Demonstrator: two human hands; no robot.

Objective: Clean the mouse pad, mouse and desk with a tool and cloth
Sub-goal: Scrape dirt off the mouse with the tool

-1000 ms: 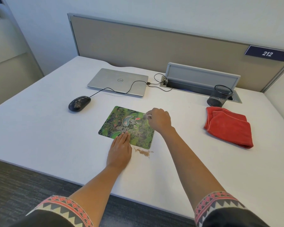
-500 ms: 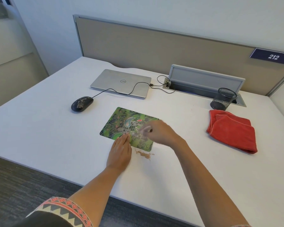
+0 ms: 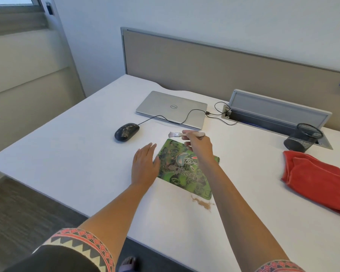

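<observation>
Brush (image 3: 182, 134): small, flat, pale bristles pointing left, pinched in right hand (image 3: 199, 148) over the far edge of the glossy green mouse pad (image 3: 185, 169). Left hand (image 3: 144, 165) flat, fingers straight, on the smooth white desk (image 3: 77, 154) at the pad's left edge. Oval black mouse (image 3: 126, 132), grime-speckled, far-left of pad. Brown crumbs (image 3: 203, 203) off the pad's near corner. Soft red cloth (image 3: 318, 181), folded, right.

bright even daylight, soft shadows, wide-angle bending at edges.
</observation>
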